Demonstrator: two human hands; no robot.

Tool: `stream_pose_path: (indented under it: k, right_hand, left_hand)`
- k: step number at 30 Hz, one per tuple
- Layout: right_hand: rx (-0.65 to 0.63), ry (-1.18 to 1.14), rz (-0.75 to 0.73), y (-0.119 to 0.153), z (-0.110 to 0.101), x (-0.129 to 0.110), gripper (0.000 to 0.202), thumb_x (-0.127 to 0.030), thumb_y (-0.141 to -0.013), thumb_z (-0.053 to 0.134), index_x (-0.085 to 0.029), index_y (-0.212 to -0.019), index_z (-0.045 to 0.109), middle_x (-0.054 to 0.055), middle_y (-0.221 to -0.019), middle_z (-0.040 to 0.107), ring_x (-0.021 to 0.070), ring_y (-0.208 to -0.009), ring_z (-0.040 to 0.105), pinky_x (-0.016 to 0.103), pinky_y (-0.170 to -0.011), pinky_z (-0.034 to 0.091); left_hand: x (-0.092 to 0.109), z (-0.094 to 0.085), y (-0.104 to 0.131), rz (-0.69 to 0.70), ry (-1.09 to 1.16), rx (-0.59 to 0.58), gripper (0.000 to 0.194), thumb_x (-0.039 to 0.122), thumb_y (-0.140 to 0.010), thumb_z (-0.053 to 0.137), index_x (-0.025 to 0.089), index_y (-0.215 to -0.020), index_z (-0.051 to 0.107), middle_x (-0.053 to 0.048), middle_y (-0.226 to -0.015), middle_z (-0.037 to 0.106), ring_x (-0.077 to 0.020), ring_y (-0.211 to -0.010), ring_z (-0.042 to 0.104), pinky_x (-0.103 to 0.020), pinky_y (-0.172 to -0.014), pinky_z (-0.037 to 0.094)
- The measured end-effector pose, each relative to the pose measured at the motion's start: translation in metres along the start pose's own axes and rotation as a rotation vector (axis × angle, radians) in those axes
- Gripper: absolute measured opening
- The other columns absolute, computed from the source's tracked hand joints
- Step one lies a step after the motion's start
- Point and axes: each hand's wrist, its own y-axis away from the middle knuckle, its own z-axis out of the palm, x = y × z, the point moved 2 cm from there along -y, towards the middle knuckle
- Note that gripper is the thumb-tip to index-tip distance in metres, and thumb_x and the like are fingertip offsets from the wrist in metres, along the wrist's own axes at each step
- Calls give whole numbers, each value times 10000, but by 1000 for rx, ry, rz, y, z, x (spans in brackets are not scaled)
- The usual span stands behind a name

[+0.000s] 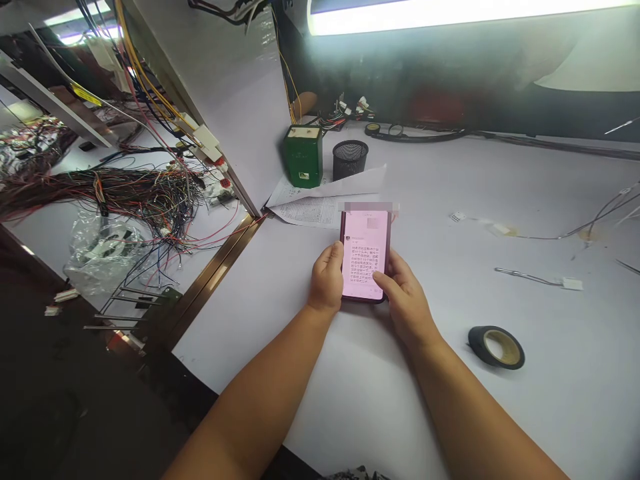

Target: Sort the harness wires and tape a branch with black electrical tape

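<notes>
Both hands clamped on phone | papers behind, partly hidden | tape roll right, apart

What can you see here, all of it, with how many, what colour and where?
Phone: one, pinkish screen, in both hands
Table: one, white, beneath
Tape roll: one large, black, right of the phone
Box: one, green, back left
Mesh cup: one, black, beside the box
Papers: count unclear, white, printed, behind the phone
White connectors: several, right side
Wires: too many to count, mixed colours, far left
Plastic bag: one, clear, below the wires
Panel: one, pale, left of the box
Lamp: one, white, top
Left hand, right hand: bare, gripping the phone
</notes>
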Motion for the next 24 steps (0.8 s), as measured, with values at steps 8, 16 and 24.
stream_pose_path:
  k: [8,16,24]
  right_hand:
    - [4,-9,10,1,1,-4,552,-318,-877,571,-291,-1402,403,12,-1383,509,245,-1256,474,431,-1049,403]
    - [2,1,17,0,0,-2,553,-323,-876,570,-301,-1402,400,6,-1390,501,249,-1268,462,441,-1053,398]
    - [5,15,12,0,0,-1,563,-336,-873,571,-298,-1407,394,6,-1383,508,252,-1262,469,438,-1050,403]
  left_hand:
    - [0,0,0,8,-1,1,370,492,-873,528,146,-865,658,-66,-827,703,-197,-774,670,-303,-710,527]
    - [1,0,0,11,-20,-5,374,502,-879,511,156,-853,651,-61,-831,704,-194,-778,667,-295,-705,523]
    - [1,0,0,3,-21,-5,374,510,-876,512,167,-866,660,-59,-857,710,-199,-800,669,-304,-726,522]
